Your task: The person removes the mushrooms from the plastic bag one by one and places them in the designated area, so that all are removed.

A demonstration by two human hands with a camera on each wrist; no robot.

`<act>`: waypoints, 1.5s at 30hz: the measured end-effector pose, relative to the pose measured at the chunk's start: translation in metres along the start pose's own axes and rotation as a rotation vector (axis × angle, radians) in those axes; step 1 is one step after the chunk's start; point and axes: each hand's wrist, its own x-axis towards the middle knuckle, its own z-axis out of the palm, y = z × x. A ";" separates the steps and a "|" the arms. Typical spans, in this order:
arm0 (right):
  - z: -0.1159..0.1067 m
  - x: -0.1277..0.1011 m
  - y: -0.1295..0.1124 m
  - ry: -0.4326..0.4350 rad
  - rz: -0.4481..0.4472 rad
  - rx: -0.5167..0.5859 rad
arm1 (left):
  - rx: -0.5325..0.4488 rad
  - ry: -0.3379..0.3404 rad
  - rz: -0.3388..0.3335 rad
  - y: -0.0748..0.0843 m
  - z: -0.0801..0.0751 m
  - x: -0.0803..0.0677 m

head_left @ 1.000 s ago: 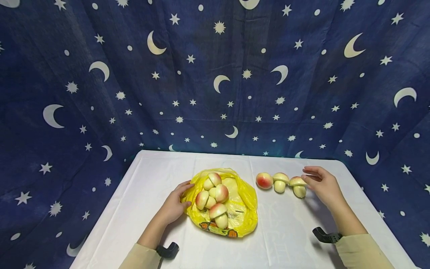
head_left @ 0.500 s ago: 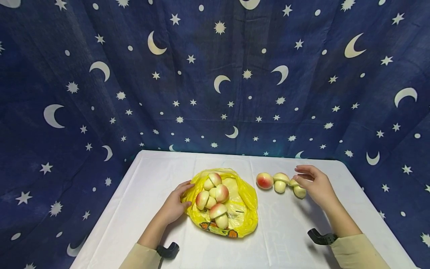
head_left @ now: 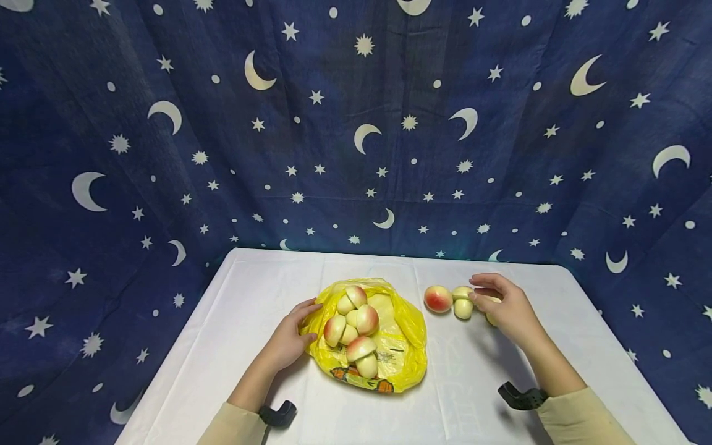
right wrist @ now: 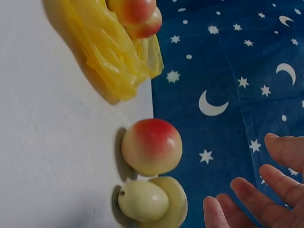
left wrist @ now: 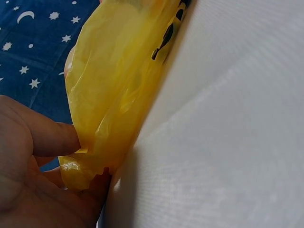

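Observation:
A yellow plastic bag (head_left: 403,346) lies open on the white table (head_left: 250,290), with several toy mushrooms (head_left: 356,321) on it. My left hand (head_left: 289,337) pinches the bag's left edge; the left wrist view shows the thumb (left wrist: 45,137) pressed on the bag film (left wrist: 118,80). To the right lie a red-capped mushroom (head_left: 437,298) and a pale one (head_left: 463,304). My right hand (head_left: 483,294) is over a third mushroom (head_left: 491,319), which is mostly hidden. In the right wrist view its fingers (right wrist: 247,197) are spread and hold nothing, near the pale mushroom (right wrist: 152,202) and the red-capped one (right wrist: 152,147).
A dark blue cloth with moons and stars (head_left: 356,123) hangs behind and drapes around the table. Black wrist mounts (head_left: 278,414) (head_left: 520,397) sit near the table's front. The table's back edge runs just behind the bag.
My right hand has slid left along the row of loose mushrooms and now covers the rightmost one. The left hand and the bag have stayed put.

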 end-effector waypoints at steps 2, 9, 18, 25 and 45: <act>0.003 0.000 -0.003 -0.006 -0.009 0.000 | 0.002 -0.001 -0.004 0.000 0.000 0.000; 0.014 -0.002 -0.009 -0.035 -0.036 0.011 | -0.001 -0.002 -0.005 0.001 -0.001 0.000; 0.029 -0.003 -0.011 -0.073 -0.027 0.067 | -0.001 -0.004 0.004 0.000 0.000 0.000; 0.039 -0.004 -0.011 -0.098 -0.028 0.043 | -0.001 -0.007 -0.004 0.001 0.000 0.000; 0.071 -0.015 -0.011 -0.117 -0.119 0.122 | -0.002 -0.006 -0.007 0.002 0.000 -0.001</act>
